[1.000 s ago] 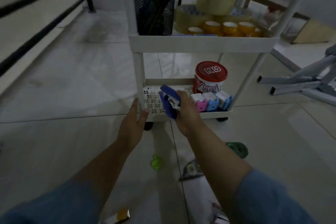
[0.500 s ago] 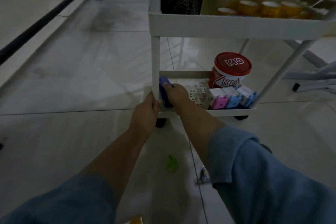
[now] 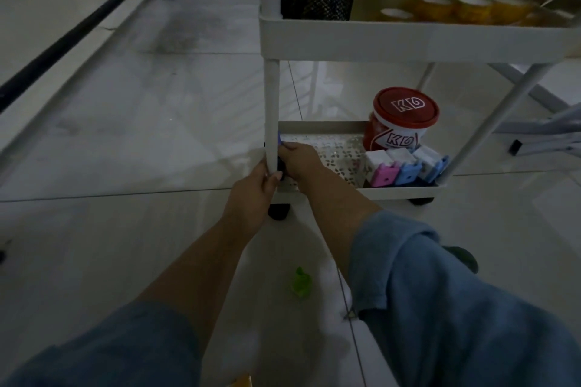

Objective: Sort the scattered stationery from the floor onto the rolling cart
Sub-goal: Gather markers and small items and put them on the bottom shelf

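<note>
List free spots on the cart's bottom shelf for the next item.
Free: mid bottom shelf, between the right hand and the boxes, back to the rear wall beside the tub. Crowded: right end, tub behind, boxes in front; left front corner, under the right hand, left hand gripping the post; the top shelf looks packed.

Cart's bottom shelf (image 3: 393,193) holds red tub (image 3: 402,122), 3 small boxes (image 3: 405,165); green clip (image 3: 301,282) on floor (image 3: 125,229)

Dim light, pale tiled floor (image 3: 125,135), black metal rail (image 3: 59,44)
</note>
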The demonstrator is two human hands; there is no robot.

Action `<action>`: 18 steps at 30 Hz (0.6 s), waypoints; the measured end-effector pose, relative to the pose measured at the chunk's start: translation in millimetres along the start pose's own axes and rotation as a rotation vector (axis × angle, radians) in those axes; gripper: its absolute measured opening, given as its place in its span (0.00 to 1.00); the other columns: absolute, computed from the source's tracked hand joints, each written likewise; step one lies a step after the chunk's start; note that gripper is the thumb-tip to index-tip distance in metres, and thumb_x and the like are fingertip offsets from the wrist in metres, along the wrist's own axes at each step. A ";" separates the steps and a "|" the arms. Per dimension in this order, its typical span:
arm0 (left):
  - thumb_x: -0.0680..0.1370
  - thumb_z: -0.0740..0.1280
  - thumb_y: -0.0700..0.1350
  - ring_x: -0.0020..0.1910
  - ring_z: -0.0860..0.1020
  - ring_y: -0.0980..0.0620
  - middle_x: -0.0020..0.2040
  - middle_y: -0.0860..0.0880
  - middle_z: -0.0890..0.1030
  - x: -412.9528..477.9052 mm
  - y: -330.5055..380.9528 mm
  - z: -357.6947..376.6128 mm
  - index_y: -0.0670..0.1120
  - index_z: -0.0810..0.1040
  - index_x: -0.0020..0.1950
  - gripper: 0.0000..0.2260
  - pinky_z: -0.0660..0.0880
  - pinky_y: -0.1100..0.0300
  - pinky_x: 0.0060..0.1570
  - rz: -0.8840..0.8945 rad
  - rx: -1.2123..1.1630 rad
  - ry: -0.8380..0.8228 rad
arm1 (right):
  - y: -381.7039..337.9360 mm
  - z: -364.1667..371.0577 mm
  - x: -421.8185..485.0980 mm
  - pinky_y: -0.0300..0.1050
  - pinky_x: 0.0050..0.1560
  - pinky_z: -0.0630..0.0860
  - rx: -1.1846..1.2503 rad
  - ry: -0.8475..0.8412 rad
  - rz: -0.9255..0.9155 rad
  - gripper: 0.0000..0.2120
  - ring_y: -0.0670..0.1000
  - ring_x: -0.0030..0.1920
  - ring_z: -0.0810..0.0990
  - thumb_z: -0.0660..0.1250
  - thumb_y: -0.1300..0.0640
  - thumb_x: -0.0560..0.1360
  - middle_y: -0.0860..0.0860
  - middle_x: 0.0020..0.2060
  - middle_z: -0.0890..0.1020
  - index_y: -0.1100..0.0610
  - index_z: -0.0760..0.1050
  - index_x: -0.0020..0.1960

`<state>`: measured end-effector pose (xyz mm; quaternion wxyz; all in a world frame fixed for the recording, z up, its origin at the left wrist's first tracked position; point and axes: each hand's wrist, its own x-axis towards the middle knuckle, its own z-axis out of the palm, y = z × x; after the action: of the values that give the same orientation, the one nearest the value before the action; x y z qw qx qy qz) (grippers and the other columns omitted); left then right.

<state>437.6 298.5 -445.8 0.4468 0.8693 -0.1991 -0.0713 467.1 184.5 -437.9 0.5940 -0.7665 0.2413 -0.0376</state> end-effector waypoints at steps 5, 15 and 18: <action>0.82 0.55 0.48 0.63 0.74 0.47 0.65 0.46 0.75 -4.2 1.2 1.2 0.50 0.59 0.75 0.20 0.63 0.70 0.48 -0.029 -0.048 -0.044 | 0.4 -4.2 -11.1 0.52 0.60 0.74 0.060 -0.011 0.101 0.26 0.58 0.54 0.77 0.56 0.44 0.79 0.61 0.56 0.78 0.66 0.74 0.61; 0.81 0.58 0.48 0.67 0.70 0.48 0.69 0.43 0.71 -93.1 8.3 -7.5 0.46 0.54 0.76 0.25 0.63 0.66 0.55 -0.219 -0.156 -0.058 | 36.4 -9.7 -137.0 0.21 0.42 0.67 0.086 0.350 -0.307 0.09 0.44 0.44 0.75 0.59 0.64 0.79 0.51 0.45 0.79 0.63 0.78 0.51; 0.80 0.59 0.48 0.66 0.71 0.48 0.67 0.43 0.72 -133.2 2.3 -20.5 0.47 0.58 0.75 0.24 0.64 0.64 0.56 -0.250 -0.155 -0.049 | 55.6 0.2 -179.5 0.25 0.43 0.69 0.029 0.238 -0.257 0.08 0.46 0.43 0.78 0.60 0.64 0.77 0.53 0.45 0.81 0.60 0.78 0.49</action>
<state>321.9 367.2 -439.0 0.4953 0.8481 -0.0943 -0.1628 290.9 249.1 -448.4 0.5626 -0.7725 0.2093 -0.2070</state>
